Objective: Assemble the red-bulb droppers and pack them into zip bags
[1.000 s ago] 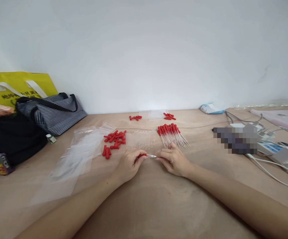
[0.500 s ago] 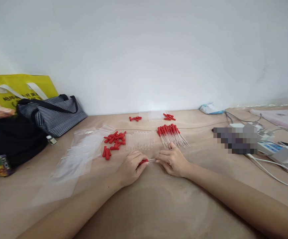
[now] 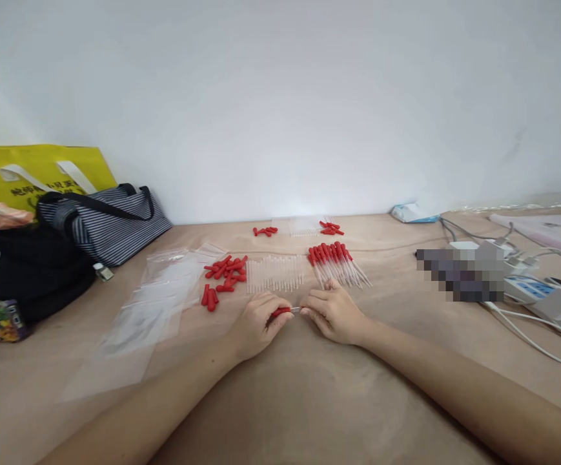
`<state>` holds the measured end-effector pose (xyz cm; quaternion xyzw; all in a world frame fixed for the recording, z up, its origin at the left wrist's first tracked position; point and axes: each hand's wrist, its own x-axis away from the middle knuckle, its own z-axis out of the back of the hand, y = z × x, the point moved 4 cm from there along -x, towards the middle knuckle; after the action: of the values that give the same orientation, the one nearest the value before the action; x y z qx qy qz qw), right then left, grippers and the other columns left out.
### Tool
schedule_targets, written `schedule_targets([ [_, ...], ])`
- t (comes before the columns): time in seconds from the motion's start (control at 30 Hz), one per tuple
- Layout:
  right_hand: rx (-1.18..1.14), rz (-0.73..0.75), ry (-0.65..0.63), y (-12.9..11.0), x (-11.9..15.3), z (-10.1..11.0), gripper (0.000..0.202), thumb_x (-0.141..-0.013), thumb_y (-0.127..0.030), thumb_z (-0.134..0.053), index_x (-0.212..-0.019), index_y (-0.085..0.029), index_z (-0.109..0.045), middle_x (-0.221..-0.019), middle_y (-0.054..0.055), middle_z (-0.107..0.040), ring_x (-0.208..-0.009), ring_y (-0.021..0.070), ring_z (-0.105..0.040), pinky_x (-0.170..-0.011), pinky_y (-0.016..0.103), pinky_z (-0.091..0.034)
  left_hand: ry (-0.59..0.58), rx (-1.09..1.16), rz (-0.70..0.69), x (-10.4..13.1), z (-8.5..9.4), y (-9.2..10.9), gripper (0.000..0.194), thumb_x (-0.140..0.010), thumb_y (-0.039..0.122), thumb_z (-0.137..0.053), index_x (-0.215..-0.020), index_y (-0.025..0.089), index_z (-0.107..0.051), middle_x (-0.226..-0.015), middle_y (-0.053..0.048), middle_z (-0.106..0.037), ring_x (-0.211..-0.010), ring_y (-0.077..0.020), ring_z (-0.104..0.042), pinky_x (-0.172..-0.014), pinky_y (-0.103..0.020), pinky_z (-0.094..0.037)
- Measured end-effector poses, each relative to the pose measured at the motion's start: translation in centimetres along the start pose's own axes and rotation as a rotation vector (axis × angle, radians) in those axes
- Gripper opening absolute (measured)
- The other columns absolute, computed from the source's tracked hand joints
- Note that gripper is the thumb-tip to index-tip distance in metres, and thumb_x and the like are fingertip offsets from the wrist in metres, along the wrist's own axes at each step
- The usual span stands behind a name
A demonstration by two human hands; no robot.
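Observation:
My left hand (image 3: 261,323) is closed around a red rubber bulb (image 3: 280,311). A thin clear dropper tube (image 3: 295,310) runs from the bulb's end into the pinched fingers of my right hand (image 3: 331,313); the rest of the tube is hidden in that hand. Beyond my left hand lie a row of bare clear tubes (image 3: 275,274) and a loose pile of red bulbs (image 3: 229,270). Just past my right hand, several droppers (image 3: 333,261) with red bulbs fitted lie side by side.
Clear plastic bags (image 3: 149,310) lie on the left, near a striped bag (image 3: 115,223), a black bag (image 3: 33,265) and a yellow bag (image 3: 77,161). More bulbs (image 3: 331,228) and tubes (image 3: 304,226) lie by the wall. On the right are a power strip (image 3: 532,287) and cables.
My hands have come slightly closer together, and less of the tube shows between the red bulb and my right fingers. Both grips have stayed closed.

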<state>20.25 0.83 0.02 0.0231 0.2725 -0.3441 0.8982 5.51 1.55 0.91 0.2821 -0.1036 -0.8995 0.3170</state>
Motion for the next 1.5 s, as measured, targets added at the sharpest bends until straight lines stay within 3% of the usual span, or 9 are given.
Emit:
schedule_targets([
  [0.23,0.074,0.009,0.021,0.2,0.4,0.3,0.023,-0.086,-0.025,-0.038,-0.078,-0.018,-0.059,-0.061,-0.002,-0.058,-0.058,0.0099,-0.047,-0.064,0.029,-0.018,0.016,-0.017,0.092,0.3,0.5,-0.5,0.017,-0.08,0.028,-0.051,-0.068,0.017,-0.056,-0.063,0.0,-0.059,-0.062,-0.0133,-0.052,-0.067,-0.028,-0.04],
  [0.47,0.065,-0.013,0.041,0.3,0.7,0.6,0.025,-0.086,-0.025,-0.038,-0.077,-0.018,-0.06,-0.059,-0.002,-0.058,-0.056,0.009,-0.046,-0.063,0.03,-0.017,0.036,-0.03,0.077,0.4,0.4,-0.3,0.021,-0.08,0.026,-0.051,-0.062,0.016,-0.054,-0.057,0.001,-0.056,-0.059,-0.0123,-0.051,-0.065,-0.027,-0.039],
  [0.77,0.049,-0.013,0.004,0.5,0.8,0.5,0.026,-0.087,-0.026,-0.037,-0.08,-0.019,-0.061,-0.062,-0.001,-0.059,-0.057,0.0088,-0.046,-0.063,0.029,-0.017,0.028,0.059,0.03,0.7,0.5,-0.6,0.018,-0.081,0.026,-0.05,-0.07,0.016,-0.061,-0.065,-0.002,-0.062,-0.064,-0.0136,-0.054,-0.065,-0.027,-0.041],
  [1.0,0.151,0.008,0.01,0.0,0.6,0.8,0.022,-0.084,-0.029,-0.043,-0.078,-0.02,-0.062,-0.071,0.003,-0.057,-0.07,0.0141,-0.044,-0.063,0.029,-0.02,-0.019,0.069,0.065,0.4,0.6,-0.4,0.011,-0.079,0.025,-0.052,-0.08,0.018,-0.061,-0.074,-0.002,-0.065,-0.073,-0.0148,-0.057,-0.071,-0.028,-0.043],
  [1.1,0.183,0.006,0.005,0.3,0.5,1.1,0.021,-0.083,-0.027,-0.043,-0.08,-0.019,-0.062,-0.07,0.004,-0.057,-0.069,0.0147,-0.044,-0.063,0.029,-0.021,0.046,0.055,0.136,0.5,0.8,-0.8,0.025,-0.075,0.031,-0.057,-0.097,0.02,-0.055,-0.086,-0.003,-0.062,-0.078,-0.0159,-0.057,-0.072,-0.029,-0.045],
  [1.2,0.223,-0.21,0.127,2.8,0.5,2.3,0.021,-0.082,-0.025,-0.042,-0.081,-0.018,-0.062,-0.075,0.006,-0.06,-0.072,0.0166,-0.047,-0.066,0.03,-0.024,0.061,0.039,0.22,0.6,0.8,-1.2,0.038,-0.072,0.033,-0.059,-0.105,0.019,-0.047,-0.086,-0.003,-0.058,-0.073,-0.0151,-0.055,-0.066,-0.029,-0.046],
  [1.3,0.25,-0.597,0.246,6.5,0.7,3.5,0.023,-0.081,-0.026,-0.041,-0.095,-0.018,-0.057,-0.078,0.006,-0.062,-0.076,0.0191,-0.051,-0.067,0.03,-0.026,-0.026,0.04,0.211,0.4,0.4,-1.2,0.02,-0.075,0.028,-0.054,-0.092,0.018,-0.051,-0.079,-0.002,-0.056,-0.068,-0.0137,-0.053,-0.063,-0.027,-0.044],
  [1.4,0.235,-0.897,0.231,9.0,0.6,3.4,0.024,-0.079,-0.026,-0.041,-0.098,-0.017,-0.052,-0.075,0.006,-0.063,-0.075,0.0208,-0.054,-0.067,0.031,-0.027,-0.088,0.06,0.17,0.2,0.2,-1.0,0.01,-0.078,0.025,-0.05,-0.08,0.017,-0.055,-0.078,-0.003,-0.056,-0.069,-0.0135,-0.053,-0.064,-0.026,-0.043],
  [1.5,0.257,-1.002,0.149,9.7,0.0,2.4,0.018,-0.076,-0.025,-0.043,-0.09,-0.018,-0.053,-0.076,0.006,-0.064,-0.076,0.0223,-0.056,-0.069,0.033,-0.027,-0.082,0.092,0.161,0.1,0.3,-0.9,0.011,-0.078,0.025,-0.05,-0.08,0.017,-0.056,-0.078,-0.003,-0.057,-0.068,-0.0126,-0.052,-0.063,-0.025,-0.043],
])
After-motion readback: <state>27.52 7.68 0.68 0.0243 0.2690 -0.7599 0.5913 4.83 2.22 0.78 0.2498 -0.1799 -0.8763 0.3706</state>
